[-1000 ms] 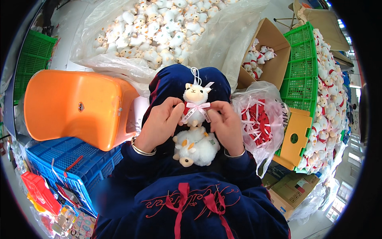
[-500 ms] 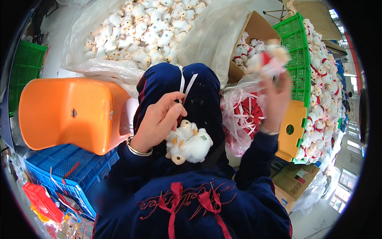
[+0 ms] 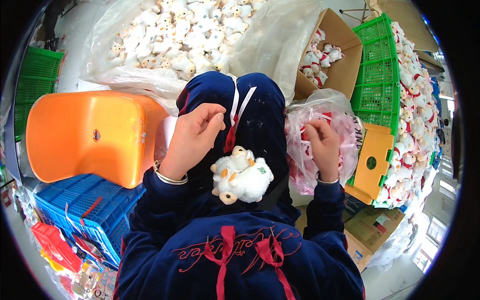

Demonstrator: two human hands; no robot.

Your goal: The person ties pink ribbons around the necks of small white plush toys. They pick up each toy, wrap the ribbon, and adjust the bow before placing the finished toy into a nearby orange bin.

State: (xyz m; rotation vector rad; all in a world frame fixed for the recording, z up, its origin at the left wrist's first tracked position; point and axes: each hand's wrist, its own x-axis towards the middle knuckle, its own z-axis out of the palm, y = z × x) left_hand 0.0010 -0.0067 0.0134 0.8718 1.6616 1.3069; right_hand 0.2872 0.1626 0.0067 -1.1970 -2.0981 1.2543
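From the head camera: on velvety navy trousers (image 3: 260, 125), two fluffy, rounded white plush toys (image 3: 254, 184); near them, left hand (image 3: 194, 139) with fingers curled narrow beside a flat white-and-red ribbon (image 3: 243, 104), impossible to tell if gripping anything; over a crinkled, clear plastic bag (image 3: 349, 131) of ribbons, right hand (image 3: 325, 149) with thumb and fingers bent close, any hold impossible to tell; to the left, a smooth, curved orange chair (image 3: 80, 135); to the right, a latticed green crate (image 3: 375, 90)
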